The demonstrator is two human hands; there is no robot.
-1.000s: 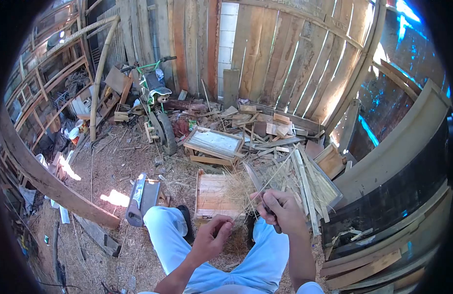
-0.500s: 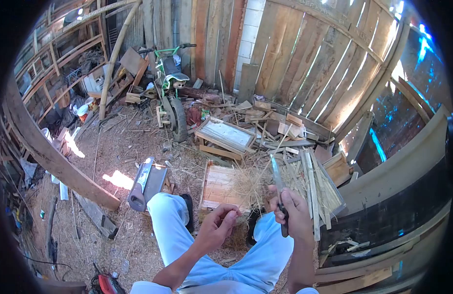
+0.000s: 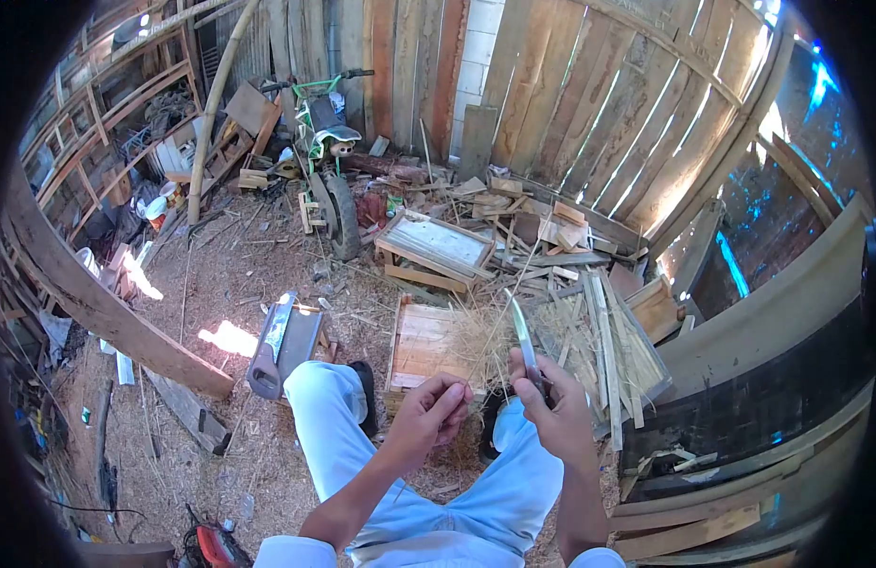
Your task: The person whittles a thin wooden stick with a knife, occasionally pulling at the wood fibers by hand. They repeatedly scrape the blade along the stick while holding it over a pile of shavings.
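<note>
My right hand (image 3: 559, 405) is wrapped round the handle of a knife (image 3: 524, 333), whose blade points up and slightly left. My left hand (image 3: 426, 418) is closed in a pinch, fingertips together, a little left of the knife. Whatever it may hold is too small to make out. Both hands are above my lap, over light blue trousers (image 3: 338, 417). Just beyond them on the floor lies a shallow wooden box (image 3: 426, 333), with a heap of thin shavings (image 3: 476, 339) at its right side.
A handsaw (image 3: 270, 348) lies on a small low bench by my left knee. Wood strips (image 3: 608, 341) are piled at the right. Further off are a framed wooden panel (image 3: 438, 241), scrap wood and a small motorbike (image 3: 332, 161). A slanting beam (image 3: 116, 317) stands at the left.
My right hand has turned, and the knife has shifted slightly left and up. My left hand has risen a little and moved right, its fingers still pinched.
</note>
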